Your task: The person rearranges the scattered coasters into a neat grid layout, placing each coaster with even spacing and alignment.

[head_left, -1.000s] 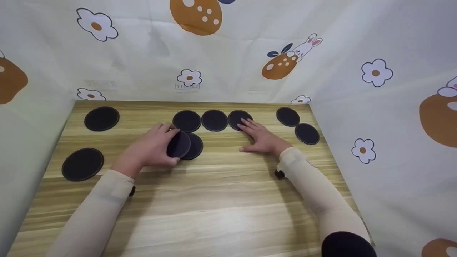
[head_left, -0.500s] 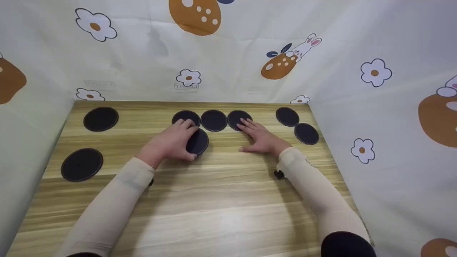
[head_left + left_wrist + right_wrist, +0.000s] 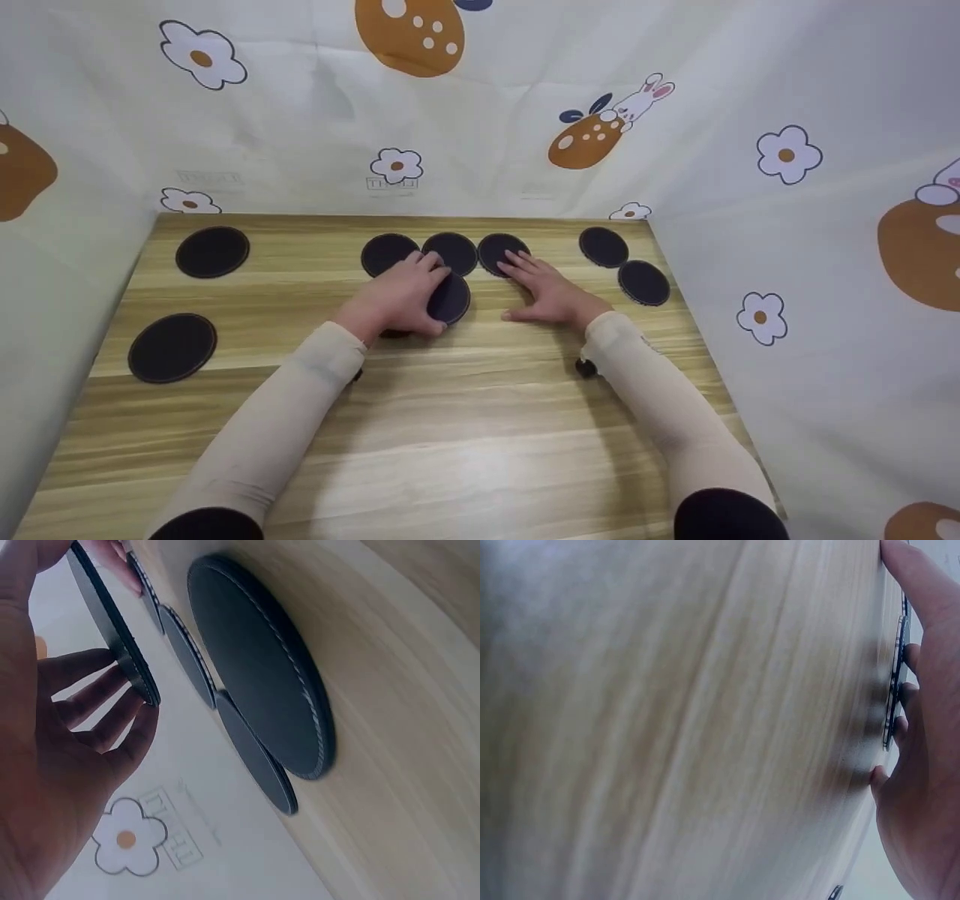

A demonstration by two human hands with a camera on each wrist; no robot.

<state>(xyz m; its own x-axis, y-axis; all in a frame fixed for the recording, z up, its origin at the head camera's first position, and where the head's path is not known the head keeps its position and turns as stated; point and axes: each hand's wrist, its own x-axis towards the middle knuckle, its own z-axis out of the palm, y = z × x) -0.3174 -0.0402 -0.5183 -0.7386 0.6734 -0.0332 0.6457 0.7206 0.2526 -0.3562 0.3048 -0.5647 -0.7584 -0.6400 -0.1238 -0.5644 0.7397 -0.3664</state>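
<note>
My left hand (image 3: pixel 397 300) grips a round black coaster (image 3: pixel 452 298) by its edges, thumb on the near side and fingers on the far side. In the left wrist view the held coaster (image 3: pixel 105 611) is tilted and off the table. Another coaster (image 3: pixel 255 667) lies below this hand, mostly hidden in the head view. Behind it runs a row of a left coaster (image 3: pixel 382 252), a middle coaster (image 3: pixel 450 249) and a right coaster (image 3: pixel 495 255). My right hand (image 3: pixel 555 292) rests its spread fingertips on the right one, thumb apart on the wood side.
Two coasters lie apart at the left, a far one (image 3: pixel 213 252) and a near one (image 3: pixel 172 348). At the right, an upper coaster (image 3: pixel 604 247) touches a lower coaster (image 3: pixel 644 283). Patterned cloth (image 3: pixel 300 112) walls the wooden table (image 3: pixel 450 420) at back and sides.
My left hand has carried its coaster rightward, from left of the lower coaster to past it, in front of the row's middle coaster. The right hand has stayed in place.
</note>
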